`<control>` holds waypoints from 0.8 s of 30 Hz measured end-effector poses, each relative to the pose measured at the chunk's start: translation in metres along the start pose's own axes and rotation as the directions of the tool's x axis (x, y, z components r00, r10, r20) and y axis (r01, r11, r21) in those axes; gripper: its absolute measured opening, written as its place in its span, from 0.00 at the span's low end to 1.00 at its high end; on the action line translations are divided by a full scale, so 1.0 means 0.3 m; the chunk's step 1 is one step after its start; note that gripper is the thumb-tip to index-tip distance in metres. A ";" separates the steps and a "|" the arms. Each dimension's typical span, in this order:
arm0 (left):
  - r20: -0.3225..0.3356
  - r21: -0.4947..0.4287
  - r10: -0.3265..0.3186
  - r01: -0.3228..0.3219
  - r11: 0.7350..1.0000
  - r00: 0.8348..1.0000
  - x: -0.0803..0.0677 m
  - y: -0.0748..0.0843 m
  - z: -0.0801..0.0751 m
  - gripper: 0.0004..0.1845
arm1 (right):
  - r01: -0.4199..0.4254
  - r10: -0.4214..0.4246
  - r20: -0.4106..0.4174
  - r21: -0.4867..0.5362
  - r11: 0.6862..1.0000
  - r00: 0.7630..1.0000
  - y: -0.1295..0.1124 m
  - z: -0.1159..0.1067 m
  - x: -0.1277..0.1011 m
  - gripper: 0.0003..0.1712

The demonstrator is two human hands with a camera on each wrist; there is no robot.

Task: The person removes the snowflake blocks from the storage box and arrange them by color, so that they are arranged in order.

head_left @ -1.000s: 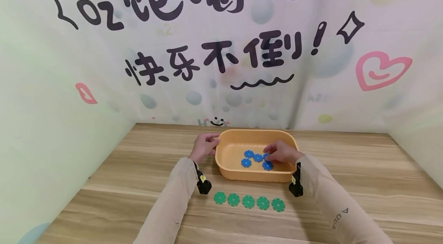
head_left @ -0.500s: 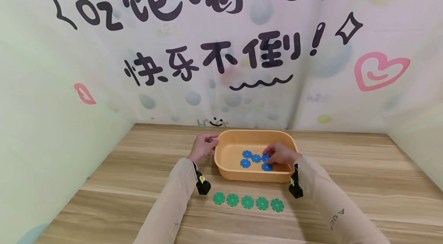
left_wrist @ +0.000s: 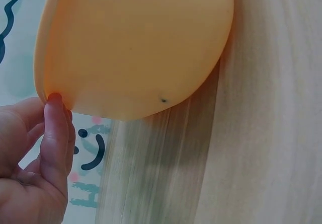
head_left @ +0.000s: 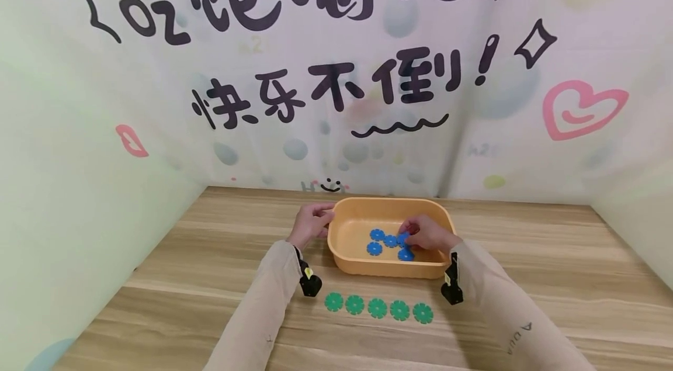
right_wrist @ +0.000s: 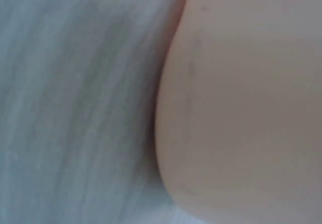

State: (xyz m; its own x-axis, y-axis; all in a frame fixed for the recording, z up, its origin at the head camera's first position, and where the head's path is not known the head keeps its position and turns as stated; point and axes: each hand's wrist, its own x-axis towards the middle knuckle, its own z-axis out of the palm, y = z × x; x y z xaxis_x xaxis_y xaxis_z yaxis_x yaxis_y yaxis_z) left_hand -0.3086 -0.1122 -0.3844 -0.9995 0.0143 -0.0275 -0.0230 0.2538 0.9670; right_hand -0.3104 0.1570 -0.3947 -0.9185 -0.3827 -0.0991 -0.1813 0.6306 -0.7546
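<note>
An orange-yellow plastic basin (head_left: 391,269) stands on the wooden table. Inside it my right hand (head_left: 427,233) reaches down over the right end, thumb and fingers pinching a blue notched snowflake building disc (head_left: 403,239). Other blue discs (head_left: 374,249) lie on the basin's floor to the left of this hand and just in front of it. My left hand (head_left: 310,224) holds the basin's back left corner; the left wrist view shows the fingertips (left_wrist: 54,101) at the rim. Only the basin's outer wall (right_wrist: 241,103) and the table appear, blurred, in the right wrist view.
Several green notched discs (head_left: 377,308) lie in a row in front of the basin. A printed cloth (head_left: 336,149) with large dark lettering hangs behind the table (head_left: 210,277). Black wrist cameras (head_left: 310,284) hang below both sleeves.
My right hand has shifted slightly left, and the blue disc at its fingertips shows more clearly. The left hand stays at the basin, and the green row is unchanged.
</note>
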 end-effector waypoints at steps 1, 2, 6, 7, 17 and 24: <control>0.003 -0.001 0.004 -0.004 1.000 1.000 0.000 0.001 0.001 0.15 | 0.013 -0.013 -0.005 -0.001 1.000 1.000 0.000 -0.001 -0.002 0.08; 0.006 -0.003 0.006 -0.006 1.000 1.000 0.001 0.001 0.002 0.15 | 0.023 -0.023 -0.008 -0.001 1.000 1.000 -0.002 -0.001 -0.004 0.08; 0.003 -0.004 0.002 -0.002 1.000 1.000 0.000 0.001 0.001 0.15 | 0.095 -0.095 -0.023 -0.014 0.995 0.995 -0.007 -0.001 -0.013 0.08; 0.003 -0.003 0.001 -0.001 1.000 1.000 0.000 0.001 0.001 0.15 | 0.110 -0.110 -0.026 -0.006 0.994 0.994 -0.010 -0.001 -0.017 0.08; -0.005 0.002 -0.007 0.007 1.000 1.000 -0.007 0.002 0.000 0.15 | 0.235 -0.230 -0.054 0.152 0.960 0.972 -0.071 0.012 -0.109 0.10; -0.004 -0.006 0.009 -0.009 1.000 1.000 -0.009 0.001 0.003 0.15 | 0.256 -0.237 -0.099 0.303 0.918 0.966 -0.144 0.012 -0.174 0.13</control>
State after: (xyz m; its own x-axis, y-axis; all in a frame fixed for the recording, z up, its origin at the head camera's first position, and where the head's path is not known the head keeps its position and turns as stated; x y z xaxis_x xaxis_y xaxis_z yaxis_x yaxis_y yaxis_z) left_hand -0.3059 -0.1114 -0.3843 -0.9998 0.0130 -0.0177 -0.0140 0.2479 0.9687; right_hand -0.2535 0.1474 -0.3593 -0.8795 -0.4525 0.1476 -0.2956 0.2762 -0.9145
